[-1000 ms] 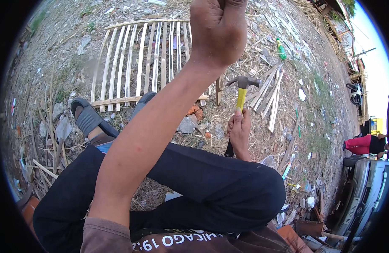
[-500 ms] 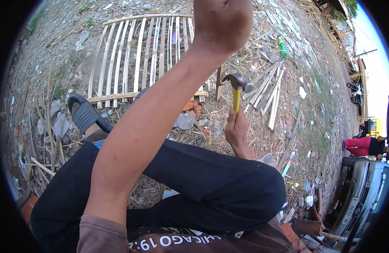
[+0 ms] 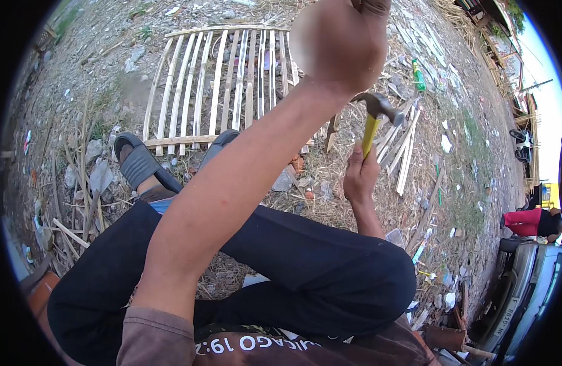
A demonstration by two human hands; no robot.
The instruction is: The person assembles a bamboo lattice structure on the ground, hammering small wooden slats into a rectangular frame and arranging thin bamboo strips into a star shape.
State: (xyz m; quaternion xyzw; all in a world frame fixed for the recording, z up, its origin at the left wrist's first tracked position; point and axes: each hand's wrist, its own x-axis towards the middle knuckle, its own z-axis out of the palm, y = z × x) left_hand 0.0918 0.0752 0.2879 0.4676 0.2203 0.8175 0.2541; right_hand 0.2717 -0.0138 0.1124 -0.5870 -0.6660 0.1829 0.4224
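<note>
**Littered ground point(image 3: 110, 79), slatted frame point(image 3: 218, 85), yellow-handled hammer point(image 3: 376, 113)**

Frame: flat, beyond slippers point(image 3: 148, 166). Right hand point(image 3: 361, 175): closed round hammer's handle, head uppermost, now farther right of frame than half a second ago; likely no blow landing. Left hand point(image 3: 348, 49): raised, fingers cut off by upper edge; openness and contents impossible to tell. Loose slats point(image 3: 406, 160): heaped just beyond hammer.

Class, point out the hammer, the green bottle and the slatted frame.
Hammer point(image 3: 371, 128): head view, on the yellow handle.
Green bottle point(image 3: 418, 75): head view, mid-body.
Slatted frame point(image 3: 218, 85): head view, a middle slat.
</note>
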